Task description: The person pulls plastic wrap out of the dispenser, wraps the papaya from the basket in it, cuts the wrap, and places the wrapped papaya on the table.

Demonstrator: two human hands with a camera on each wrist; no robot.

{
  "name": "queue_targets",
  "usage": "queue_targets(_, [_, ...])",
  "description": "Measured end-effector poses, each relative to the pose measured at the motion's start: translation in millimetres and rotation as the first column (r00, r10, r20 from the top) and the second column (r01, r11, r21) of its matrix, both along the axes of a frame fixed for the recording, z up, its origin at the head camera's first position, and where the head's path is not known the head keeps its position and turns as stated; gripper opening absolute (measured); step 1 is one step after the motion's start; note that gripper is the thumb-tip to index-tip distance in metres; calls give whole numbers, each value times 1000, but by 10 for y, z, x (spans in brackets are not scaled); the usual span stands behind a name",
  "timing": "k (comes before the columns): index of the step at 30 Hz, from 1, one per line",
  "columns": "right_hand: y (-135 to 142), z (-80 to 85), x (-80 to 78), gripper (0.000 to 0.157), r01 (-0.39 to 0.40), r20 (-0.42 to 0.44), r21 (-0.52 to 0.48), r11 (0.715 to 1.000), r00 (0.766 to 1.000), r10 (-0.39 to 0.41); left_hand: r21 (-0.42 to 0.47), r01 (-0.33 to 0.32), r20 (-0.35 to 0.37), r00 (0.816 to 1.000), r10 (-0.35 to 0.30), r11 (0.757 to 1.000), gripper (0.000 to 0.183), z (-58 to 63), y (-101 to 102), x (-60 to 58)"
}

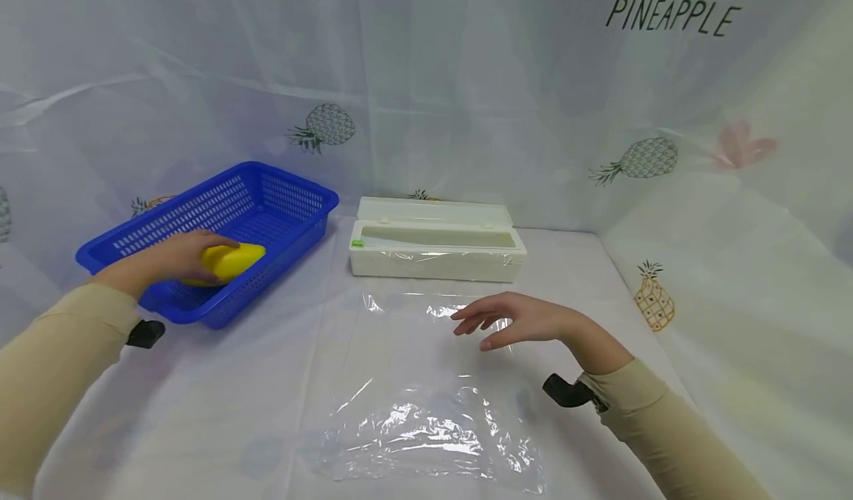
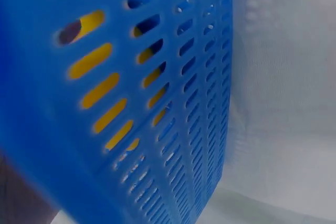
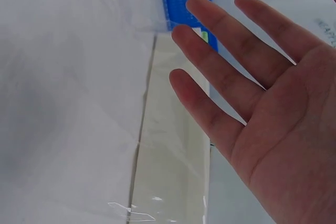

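Note:
My left hand (image 1: pixel 176 257) reaches into a blue slotted basket (image 1: pixel 280 259) at the left and grips a smooth, rounded yellow object (image 1: pixel 241 260), like a fruit. In the left wrist view, yellow (image 2: pixel 100 91) shows only through slots in the basket wall (image 2: pixel 31 77); that hand is mostly hidden. Above a sheet of clear plastic film (image 1: pixel 426 433) hovers my right hand (image 1: pixel 523 318), holding nothing. The right wrist view shows its palm (image 3: pixel 294 124) with fingers spread. The film lies in front of a white cling film dispenser (image 1: pixel 433 265), whose lid stands raised.
At the dispenser's left end sits a small green piece (image 1: pixel 358 243). White sheeting with printed pineapples (image 1: pixel 329 124) hangs behind and at the right. A pale cloth (image 1: pixel 220 411) covers the table. The film is wrinkled toward its front edge.

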State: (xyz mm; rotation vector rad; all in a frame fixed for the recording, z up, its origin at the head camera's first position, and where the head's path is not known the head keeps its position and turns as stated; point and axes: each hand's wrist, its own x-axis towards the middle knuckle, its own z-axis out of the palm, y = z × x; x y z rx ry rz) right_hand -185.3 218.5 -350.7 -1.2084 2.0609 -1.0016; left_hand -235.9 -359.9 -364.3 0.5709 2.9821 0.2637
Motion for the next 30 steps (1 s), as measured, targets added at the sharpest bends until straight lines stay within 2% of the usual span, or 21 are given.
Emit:
queue_targets(7, [-47, 19, -16, 48, 16, 3, -10, 1000, 1000, -16, -79, -66, 4, 998, 67, 995, 75, 24, 19, -58])
queue_targets(12, [-52, 15, 13, 47, 21, 3, -13, 1000, 1000, -20, -39, -95, 45, 994, 96, 995, 81, -12, 62, -25])
queue_targets(15, [-52, -16, 35, 47, 19, 20, -20, 1000, 1000, -19, -20, -77, 63, 995, 78, 997, 82, -77, 87, 10])
queue_targets(23, [-81, -65, 54, 48, -2, 53, -69, 998, 999, 6, 47, -28, 64, 998, 25, 999, 78, -133, 96, 115])
queue_targets(26, [-80, -67, 37, 48, -2, 50, -90, 996, 999, 6, 72, -34, 13, 999, 33, 997, 80, -74, 88, 142])
queue_targets(30, [-60, -35, 15, 48, -6, 23, -124, 992, 1000, 9, 112, -49, -50, 997, 54, 993, 84, 97, 103, 178])
